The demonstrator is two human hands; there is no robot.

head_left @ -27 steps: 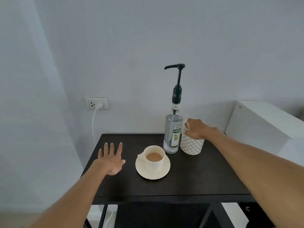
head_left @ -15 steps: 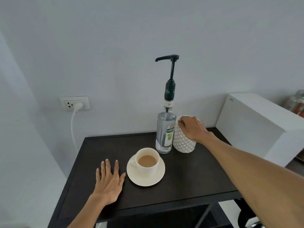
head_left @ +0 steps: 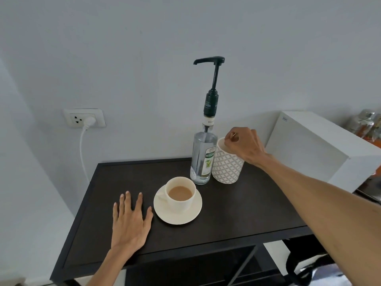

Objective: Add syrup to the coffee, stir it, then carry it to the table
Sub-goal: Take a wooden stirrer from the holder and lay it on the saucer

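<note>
A cream cup of milky coffee (head_left: 179, 194) stands on a cream saucer (head_left: 192, 213) in the middle of the dark table (head_left: 237, 213). Right behind it is a clear syrup bottle (head_left: 203, 159) with a tall black pump. Beside the bottle stands a patterned white holder (head_left: 226, 169). My right hand (head_left: 245, 146) hovers over the holder's rim, fingers pinched on the tip of a thin gold-coloured utensil (head_left: 233, 135); the rest of it is hidden inside. My left hand (head_left: 129, 221) lies flat on the table, left of the saucer, fingers spread.
A white box-shaped appliance (head_left: 315, 149) stands right of the table, with jars (head_left: 367, 124) behind it. A wall socket (head_left: 84, 118) holds a white plug, its cable hanging down the wall. The table's front edge is close to me.
The view has come closer and tilted down. My right hand's fingers have closed on the gold utensil tip at the holder's rim. My left hand stays flat beside the saucer.
</note>
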